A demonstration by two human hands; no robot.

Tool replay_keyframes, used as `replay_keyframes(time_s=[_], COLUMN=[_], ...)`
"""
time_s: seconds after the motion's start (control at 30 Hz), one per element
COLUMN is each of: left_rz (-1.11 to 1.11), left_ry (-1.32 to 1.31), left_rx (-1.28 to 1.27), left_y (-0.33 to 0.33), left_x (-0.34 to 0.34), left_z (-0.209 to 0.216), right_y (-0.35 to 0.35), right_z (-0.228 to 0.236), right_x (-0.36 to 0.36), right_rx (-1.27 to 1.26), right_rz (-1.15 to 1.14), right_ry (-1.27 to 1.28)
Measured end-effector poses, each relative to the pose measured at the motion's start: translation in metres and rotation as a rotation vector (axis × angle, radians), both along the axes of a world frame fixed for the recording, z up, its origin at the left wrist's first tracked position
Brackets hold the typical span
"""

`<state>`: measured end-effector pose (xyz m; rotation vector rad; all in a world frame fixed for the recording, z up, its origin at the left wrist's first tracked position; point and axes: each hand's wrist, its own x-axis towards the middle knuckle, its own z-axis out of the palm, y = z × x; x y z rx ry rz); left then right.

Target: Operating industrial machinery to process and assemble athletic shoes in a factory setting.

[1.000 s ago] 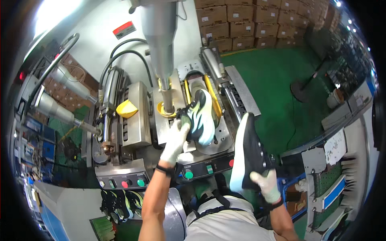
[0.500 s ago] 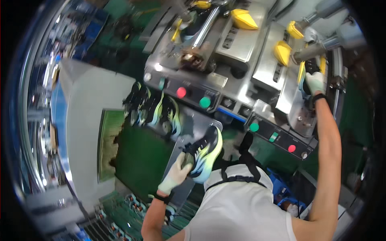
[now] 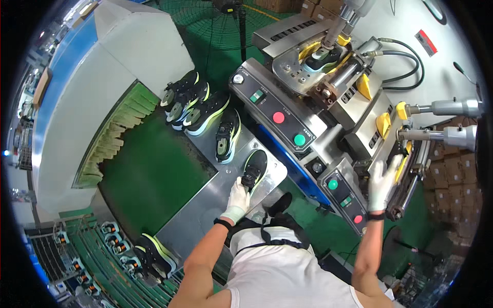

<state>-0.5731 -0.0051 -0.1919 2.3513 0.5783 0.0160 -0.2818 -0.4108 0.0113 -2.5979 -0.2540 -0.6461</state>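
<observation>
My gloved left hand [image 3: 239, 199] grips the heel end of a black sneaker [image 3: 255, 167] with a pale yellow-green sole edge. That sneaker is at the near end of a metal shelf, toe pointing away from me. My gloved right hand [image 3: 382, 185] is raised beside the right station of a steel shoe press [image 3: 371, 131], its fingers stretched out and holding nothing. Just past those fingers, a dark shoe part shows among yellow pads [image 3: 403, 163], mostly hidden. Another black sneaker [image 3: 322, 60] sits clamped in the left station under a metal ram.
Several black sneakers [image 3: 208, 113] line the metal shelf [image 3: 192, 205] beside a white machine housing [image 3: 110, 66] with a fringed opening. More sneakers [image 3: 154, 256] lie by a wire rack at lower left. Red and green buttons [image 3: 278, 117] front the press. A fan stands behind; cartons [image 3: 452, 179] are stacked right.
My view has turned to the right. The sneaker in my left hand has come down to the shelf. My right hand has let go of the shoe at the right station and drawn back.
</observation>
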Motion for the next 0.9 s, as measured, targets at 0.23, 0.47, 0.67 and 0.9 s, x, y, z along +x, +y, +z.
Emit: replay_keyframes(time_s=[0.23, 0.47, 0.67, 0.9], left_rz=[-0.156, 0.173, 0.160, 0.043], left_ry=[0.099, -0.321, -0.023, -0.103], left_rx=[-0.353, -0.175, -0.288, -0.442], left_y=[0.048, 0.157, 0.188, 0.221], left_x=[-0.006, 0.075, 0.150, 0.133], left_z=[0.030, 0.069, 0.028, -0.019], right_y=[0.114, 0.258, 0.397, 0.377], right_z=[-0.114, -0.077, -0.227, -0.184], right_x=[-0.111, -0.192, -0.242, -0.205], right_rx=[-0.568, 0.405, 0.570, 0.804], right_rz=[0.097, 0.310, -0.247, -0.147], right_ry=[0.577, 1.136, 0.845, 1.057])
